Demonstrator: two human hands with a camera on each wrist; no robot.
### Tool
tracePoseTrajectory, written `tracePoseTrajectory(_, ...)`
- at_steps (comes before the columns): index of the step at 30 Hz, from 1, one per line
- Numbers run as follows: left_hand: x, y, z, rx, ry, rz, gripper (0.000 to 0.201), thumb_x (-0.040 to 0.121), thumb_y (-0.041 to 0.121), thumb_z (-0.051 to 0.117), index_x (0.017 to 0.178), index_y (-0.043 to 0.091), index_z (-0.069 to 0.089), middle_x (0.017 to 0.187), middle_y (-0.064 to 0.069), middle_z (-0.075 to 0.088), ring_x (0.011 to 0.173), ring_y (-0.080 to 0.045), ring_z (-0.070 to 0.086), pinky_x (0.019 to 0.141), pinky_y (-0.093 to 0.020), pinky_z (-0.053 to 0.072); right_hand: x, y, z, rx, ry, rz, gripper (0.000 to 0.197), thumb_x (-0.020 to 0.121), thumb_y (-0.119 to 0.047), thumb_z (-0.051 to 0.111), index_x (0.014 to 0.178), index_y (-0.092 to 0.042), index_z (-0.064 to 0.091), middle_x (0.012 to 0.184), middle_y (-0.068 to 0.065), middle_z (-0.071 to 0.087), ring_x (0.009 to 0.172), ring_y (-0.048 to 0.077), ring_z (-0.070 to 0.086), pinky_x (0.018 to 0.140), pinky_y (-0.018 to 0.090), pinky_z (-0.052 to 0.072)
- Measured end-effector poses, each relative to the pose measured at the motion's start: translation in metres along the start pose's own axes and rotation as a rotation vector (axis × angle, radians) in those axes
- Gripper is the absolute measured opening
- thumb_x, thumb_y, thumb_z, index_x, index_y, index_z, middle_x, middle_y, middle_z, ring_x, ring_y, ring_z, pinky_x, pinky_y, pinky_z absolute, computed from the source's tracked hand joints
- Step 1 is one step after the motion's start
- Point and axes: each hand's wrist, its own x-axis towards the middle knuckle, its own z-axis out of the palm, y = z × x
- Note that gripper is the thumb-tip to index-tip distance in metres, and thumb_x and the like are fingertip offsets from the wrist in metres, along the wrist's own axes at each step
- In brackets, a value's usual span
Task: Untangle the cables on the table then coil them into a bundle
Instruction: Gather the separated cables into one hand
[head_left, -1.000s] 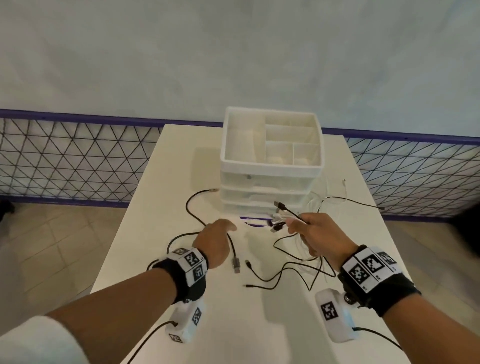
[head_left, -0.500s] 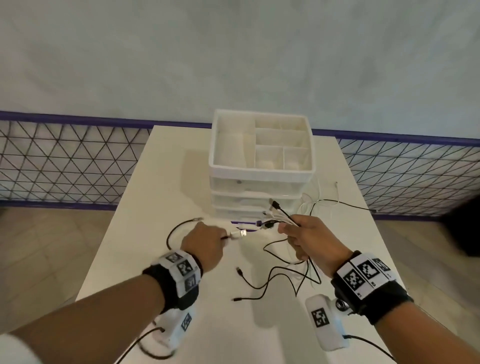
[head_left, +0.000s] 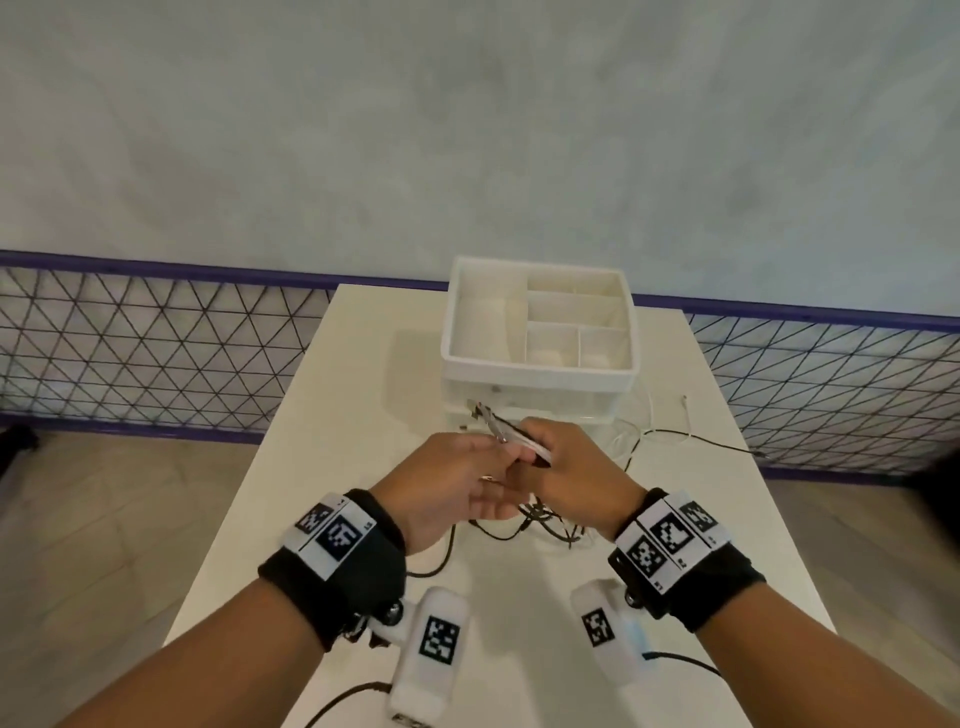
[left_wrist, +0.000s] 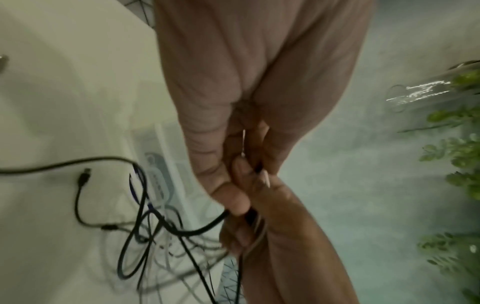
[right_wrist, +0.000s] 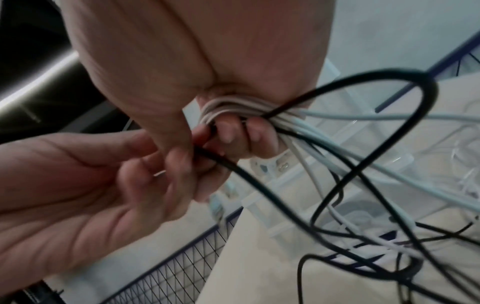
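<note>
- While both hands meet above the middle of the white surface (head_left: 332, 467), the right hand (head_left: 571, 478) is clenched around a gathered bunch of white and black cables (right_wrist: 233, 107), their plug ends poking out past the knuckles toward the drawer unit.
- From the right wrist view, the white strands cross the right palm under curled fingers (right_wrist: 233, 133), with one thick black cable (right_wrist: 389, 78) arching out of the fist in a wide loop.
- Pressed against the right, the left hand (head_left: 447, 488) pinches a black cable (left_wrist: 202, 228) between thumb and fingertips, right beside the held bunch.
- Below the hands, the loose lengths hang down into a tangle of black and pale cables (left_wrist: 145, 236) lying on the surface, one black plug (left_wrist: 84, 178) resting free at its edge.
- More white cable (head_left: 644, 431) trails over the surface to the right of the drawer unit, and a thin black lead (head_left: 727, 444) runs toward the right edge.
- Just behind the hands stands a white plastic drawer unit (head_left: 535, 374), its top tray split into compartments.
- Marker-printed bands (head_left: 332, 535) wrap both wrists; a black wire-mesh fence (head_left: 130, 343) with a purple rail lines the pale wall behind.
</note>
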Motion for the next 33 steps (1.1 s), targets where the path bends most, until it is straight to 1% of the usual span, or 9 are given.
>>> tracePoseTrajectory(4, -0.008, 0.006, -0.02, 0.201, 0.197, -0.033, 0.036, 0.09, 0.038, 0.067, 0.1, 0.003, 0.073, 0.095, -0.009, 0.072, 0.081, -0.017, 0.067, 0.076, -0.033, 0.056, -0.009, 0.006, 0.0, -0.004, -0.08, 0.046, 0.019, 0.088, -0.023, 0.071, 0.088, -0.005, 0.064, 0.062, 0.006, 0.058, 0.055, 0.016, 0.052, 0.054, 0.032, 0.044)
tracePoseTrajectory(7, -0.002, 0.001, -0.034, 0.326, 0.449, -0.051, 0.061, 0.091, 0.065, 0.046, 0.11, 0.009, 0.058, 0.107, -0.008, 0.062, 0.098, -0.022, 0.059, 0.088, -0.045, 0.055, -0.013, 0.003, -0.008, 0.047, -0.086, 0.061, 0.023, 0.092, -0.023, 0.069, 0.097, -0.001, 0.066, 0.073, 0.005, 0.054, 0.059, 0.013, 0.045, 0.055, 0.022, 0.037)
tracePoseTrajectory(11, 0.001, -0.019, -0.023, -0.072, 0.061, -0.193, 0.085, 0.08, 0.082, 0.028, 0.118, 0.015, 0.064, 0.114, -0.018, 0.07, 0.104, -0.036, 0.067, 0.093, -0.052, 0.053, -0.016, -0.009, -0.018, 0.093, -0.152, 0.004, 0.011, 0.09, -0.017, 0.072, 0.098, -0.011, 0.068, 0.078, 0.003, 0.061, 0.066, 0.018, 0.051, 0.06, 0.023, 0.044)
tracePoseTrajectory(15, 0.0, -0.007, -0.016, -0.23, -0.006, -0.127, 0.087, 0.082, 0.08, 0.032, 0.105, 0.003, 0.068, 0.082, -0.014, 0.071, 0.062, -0.021, 0.061, 0.059, -0.029, 0.054, -0.019, -0.008, -0.022, -0.27, -0.22, 0.007, 0.023, 0.08, -0.003, 0.069, 0.1, -0.011, 0.062, 0.073, -0.008, 0.059, 0.061, 0.009, 0.054, 0.059, 0.024, 0.045)
tracePoseTrajectory(19, -0.005, 0.012, -0.006, 0.214, 0.018, -0.095, 0.071, 0.088, 0.072, 0.037, 0.102, 0.009, 0.064, 0.085, -0.009, 0.069, 0.067, -0.018, 0.06, 0.064, -0.032, 0.054, -0.025, -0.006, -0.017, -0.502, -0.268, 0.01, 0.024, 0.077, -0.005, 0.062, 0.1, -0.01, 0.059, 0.089, 0.004, 0.064, 0.076, 0.02, 0.059, 0.061, 0.027, 0.045)
tracePoseTrajectory(22, -0.004, 0.023, -0.005, 0.806, 0.228, 0.025, 0.077, 0.088, 0.074, 0.03, 0.133, 0.014, 0.048, 0.126, -0.008, 0.061, 0.111, -0.024, 0.059, 0.093, -0.037, 0.046, -0.022, -0.009, -0.015, -0.562, -0.267, -0.001, 0.018, 0.079, -0.006, 0.061, 0.09, -0.017, 0.052, 0.088, 0.0, 0.059, 0.079, 0.021, 0.056, 0.06, 0.025, 0.041)
tracePoseTrajectory(24, -0.001, 0.03, 0.0, 1.022, 0.271, 0.212, 0.082, 0.088, 0.073, 0.032, 0.146, 0.015, 0.036, 0.143, -0.009, 0.053, 0.123, -0.024, 0.055, 0.093, -0.031, 0.04, -0.02, -0.012, -0.014, -0.572, -0.286, -0.029, 0.02, 0.078, -0.006, 0.061, 0.091, -0.019, 0.053, 0.088, -0.001, 0.06, 0.079, 0.02, 0.058, 0.06, 0.023, 0.041)
tracePoseTrajectory(28, -0.002, 0.027, 0.029, 1.071, -0.047, 0.147, 0.078, 0.083, 0.079, 0.031, 0.138, 0.023, 0.036, 0.1, -0.008, 0.071, 0.059, -0.014, 0.068, 0.053, -0.024, 0.049, -0.016, -0.025, -0.011, -0.431, -0.342, -0.12, 0.025, 0.081, 0.003, 0.061, 0.086, -0.022, 0.063, 0.078, -0.018, 0.059, 0.07, -0.001, 0.06, 0.066, 0.009, 0.045)
tracePoseTrajectory(33, 0.001, 0.027, 0.033, 0.864, 0.035, 0.03, 0.066, 0.088, 0.07, 0.045, 0.097, 0.006, 0.06, 0.064, -0.006, 0.054, 0.04, -0.016, 0.041, 0.041, -0.02, 0.035, -0.009, 0.0, -0.025, -0.233, 0.076, -0.048, 0.029, 0.076, -0.007, 0.072, 0.097, -0.017, 0.055, 0.067, -0.004, 0.061, 0.054, 0.007, 0.053, 0.053, 0.022, 0.045)
